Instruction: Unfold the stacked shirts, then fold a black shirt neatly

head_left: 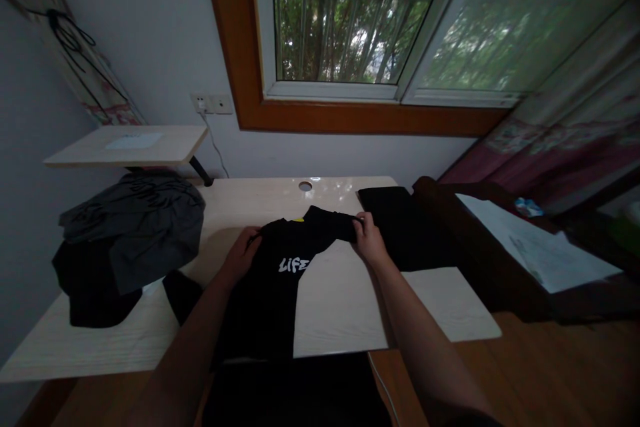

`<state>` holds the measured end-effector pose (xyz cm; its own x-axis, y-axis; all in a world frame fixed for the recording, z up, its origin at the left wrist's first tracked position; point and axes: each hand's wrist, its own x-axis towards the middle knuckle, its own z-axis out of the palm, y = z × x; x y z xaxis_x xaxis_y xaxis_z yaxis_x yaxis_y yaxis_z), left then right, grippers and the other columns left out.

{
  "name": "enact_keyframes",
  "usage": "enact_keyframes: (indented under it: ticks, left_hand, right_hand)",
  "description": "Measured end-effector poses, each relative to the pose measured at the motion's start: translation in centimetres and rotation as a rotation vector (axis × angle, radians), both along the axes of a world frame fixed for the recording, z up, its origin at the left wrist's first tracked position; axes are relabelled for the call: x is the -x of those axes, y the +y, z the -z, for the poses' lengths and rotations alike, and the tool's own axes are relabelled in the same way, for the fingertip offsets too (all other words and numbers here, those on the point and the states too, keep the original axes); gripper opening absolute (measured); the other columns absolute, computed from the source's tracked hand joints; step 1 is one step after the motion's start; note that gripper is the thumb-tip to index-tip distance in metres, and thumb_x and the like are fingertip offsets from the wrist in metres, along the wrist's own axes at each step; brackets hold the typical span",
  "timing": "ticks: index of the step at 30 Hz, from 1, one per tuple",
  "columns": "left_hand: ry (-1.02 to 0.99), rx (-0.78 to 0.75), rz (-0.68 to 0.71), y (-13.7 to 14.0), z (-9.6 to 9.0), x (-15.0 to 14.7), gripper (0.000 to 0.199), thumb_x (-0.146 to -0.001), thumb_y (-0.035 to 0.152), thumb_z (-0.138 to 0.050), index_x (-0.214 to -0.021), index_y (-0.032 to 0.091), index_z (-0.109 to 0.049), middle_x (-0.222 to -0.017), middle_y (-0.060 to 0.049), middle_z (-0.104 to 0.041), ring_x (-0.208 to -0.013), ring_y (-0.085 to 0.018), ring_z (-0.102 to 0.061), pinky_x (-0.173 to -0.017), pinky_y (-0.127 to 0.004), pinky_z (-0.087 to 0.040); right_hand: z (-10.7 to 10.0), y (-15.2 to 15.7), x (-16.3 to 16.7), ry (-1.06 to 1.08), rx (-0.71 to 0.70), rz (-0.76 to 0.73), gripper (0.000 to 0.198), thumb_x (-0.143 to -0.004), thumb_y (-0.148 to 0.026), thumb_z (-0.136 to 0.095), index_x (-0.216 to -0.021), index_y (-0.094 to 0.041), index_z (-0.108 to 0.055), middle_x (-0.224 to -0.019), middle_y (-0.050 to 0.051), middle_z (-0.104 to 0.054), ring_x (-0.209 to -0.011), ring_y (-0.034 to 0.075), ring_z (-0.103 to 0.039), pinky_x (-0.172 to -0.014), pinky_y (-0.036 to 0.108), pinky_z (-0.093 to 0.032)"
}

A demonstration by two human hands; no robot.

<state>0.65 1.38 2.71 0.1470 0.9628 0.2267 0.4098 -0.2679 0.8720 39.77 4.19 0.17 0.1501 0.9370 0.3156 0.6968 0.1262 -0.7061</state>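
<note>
A black T-shirt (270, 300) with white lettering lies on the desk in front of me, its collar toward the wall and a bit of yellow at the neck. One side of the shirt is folded in, and a sleeve stretches out to the right. My right hand (370, 238) pinches the end of that sleeve. My left hand (243, 253) is closed on the shirt's left edge near the shoulder; its fingertips are partly hidden. The shirt's lower end hangs at the desk's front edge, close to my body.
A heap of dark grey and black clothes (155, 213) sits at the left, under a raised shelf (125, 147). Black folded cloth (405, 227) lies at the right. Beyond it stands dark brown furniture (480, 260) with a white sheet (530, 240). The desk (345, 300) has a cable hole (305, 186).
</note>
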Motion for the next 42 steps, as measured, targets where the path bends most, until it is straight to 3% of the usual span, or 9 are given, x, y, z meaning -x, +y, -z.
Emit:
enact_keyframes:
  ticks: [4,11,17,21,24,27,31,34,42]
  left_hand:
    - [-0.115,-0.004,-0.106,-0.2,-0.1,0.4,0.036,-0.095,0.056,-0.049,-0.107,0.023,-0.059,-0.122,-0.006,-0.062,-0.119,-0.023,-0.055,-0.107,-0.035,-0.042]
    - [-0.307,0.343,-0.147,-0.3,-1.2,0.8,0.048,-0.079,0.071,-0.065,-0.087,0.024,-0.058,-0.075,0.002,-0.056,-0.071,-0.018,-0.054,-0.066,-0.028,-0.047]
    - [-0.375,0.535,0.135,-1.0,-1.4,1.2,0.041,-0.078,0.060,-0.071,-0.079,0.019,-0.064,-0.078,0.000,-0.066,-0.066,-0.016,-0.058,-0.062,-0.026,-0.045]
    - [-0.285,0.398,0.402,-1.2,-2.2,1.5,0.038,-0.082,0.054,-0.069,-0.074,0.018,-0.076,-0.103,-0.010,-0.075,-0.099,-0.027,-0.067,-0.091,-0.038,-0.049]
    - [-0.200,0.448,0.491,-1.3,-2.6,0.6,0.034,-0.087,0.050,-0.065,-0.095,0.020,-0.080,-0.099,-0.011,-0.077,-0.095,-0.026,-0.070,-0.091,-0.039,-0.050]
    - [-0.177,0.556,0.493,-1.1,-2.1,-1.2,0.044,-0.086,0.047,-0.067,-0.122,0.020,-0.069,-0.092,-0.008,-0.076,-0.067,-0.018,-0.067,-0.068,-0.033,-0.054]
    - [-0.152,0.482,0.295,-0.4,-0.9,-3.4,0.063,-0.079,0.041,-0.073,-0.136,0.025,-0.050,-0.111,-0.007,-0.067,-0.053,-0.010,-0.059,-0.048,-0.026,-0.048]
    - [-0.022,0.319,0.302,0.3,-0.5,-4.3,0.076,-0.071,0.031,-0.079,-0.141,0.027,-0.050,-0.122,-0.008,-0.058,-0.067,-0.012,-0.060,-0.060,-0.029,-0.054]
    - [0.081,0.028,0.295,0.9,-1.8,-5.0,0.022,-0.082,0.036,-0.067,-0.097,0.021,-0.071,-0.111,-0.010,-0.060,-0.103,-0.026,-0.058,-0.096,-0.040,-0.049]
  right_hand:
    - [-0.1,-0.4,-0.1,0.075,-0.001,0.000,0.033,-0.096,-0.053,-0.044,-0.109,-0.024,-0.054,-0.077,0.004,-0.065,-0.068,0.025,-0.063,-0.066,0.034,-0.046]
    - [-0.4,-0.8,-0.1,0.191,0.009,0.025,0.031,-0.092,-0.055,-0.048,-0.100,-0.025,-0.054,-0.076,0.001,-0.061,-0.068,0.022,-0.058,-0.068,0.033,-0.045]
    - [-0.3,-0.7,-0.8,0.330,-0.062,0.135,0.031,-0.092,-0.055,-0.047,-0.099,-0.025,-0.052,-0.082,0.001,-0.059,-0.078,0.022,-0.057,-0.073,0.032,-0.044]
    - [0.0,-0.6,-1.1,0.378,-0.089,0.151,0.030,-0.092,-0.054,-0.048,-0.100,-0.025,-0.050,-0.084,0.000,-0.058,-0.080,0.021,-0.055,-0.075,0.032,-0.044]
    - [0.0,-0.6,-1.2,0.373,-0.094,0.161,0.029,-0.092,-0.053,-0.048,-0.101,-0.025,-0.050,-0.085,0.000,-0.057,-0.081,0.021,-0.055,-0.075,0.032,-0.044]
    - [-0.1,-0.6,-1.3,0.371,-0.120,0.170,0.028,-0.093,-0.051,-0.046,-0.103,-0.025,-0.050,-0.088,0.001,-0.056,-0.084,0.021,-0.056,-0.077,0.032,-0.044]
    - [-0.1,-0.5,-1.4,0.376,-0.141,0.197,0.028,-0.093,-0.050,-0.046,-0.105,-0.025,-0.050,-0.092,0.001,-0.056,-0.087,0.020,-0.056,-0.080,0.032,-0.044]
    - [0.0,-0.4,-1.5,0.387,-0.150,0.194,0.029,-0.093,-0.051,-0.046,-0.105,-0.025,-0.049,-0.095,0.001,-0.056,-0.087,0.020,-0.055,-0.083,0.032,-0.044]
    - [0.1,-0.5,-1.5,0.389,-0.131,0.204,0.032,-0.093,-0.052,-0.045,-0.109,-0.024,-0.049,-0.095,0.001,-0.056,-0.089,0.021,-0.054,-0.084,0.032,-0.043]
